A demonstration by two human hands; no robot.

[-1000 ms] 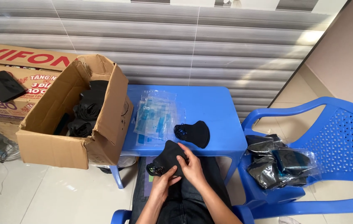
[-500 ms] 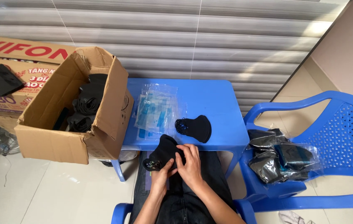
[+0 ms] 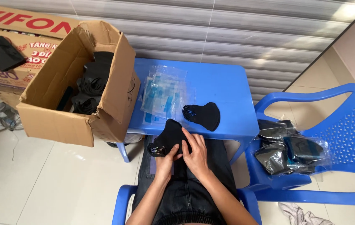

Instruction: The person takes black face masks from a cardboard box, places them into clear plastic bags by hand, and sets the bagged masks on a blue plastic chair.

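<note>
On my lap, at the near edge of the small blue table point(image 3: 223, 89), my fingers are pressing down on a black fabric mask point(image 3: 170, 135). My left hand point(image 3: 165, 161) is pinching its lower edge, thumb and fingertips closed on the cloth near the ear loop. My right hand point(image 3: 196, 153) is lying flatter, fingers spread over the mask's right side. Just beyond, a second black mask point(image 3: 208, 115) is lying on the table beside a stack of clear plastic bags point(image 3: 165, 93). To my left, an open cardboard box point(image 3: 60, 121) is holding more black masks. To my right, bagged masks point(image 3: 288, 152) are piling on a blue plastic chair point(image 3: 348, 125).
</note>
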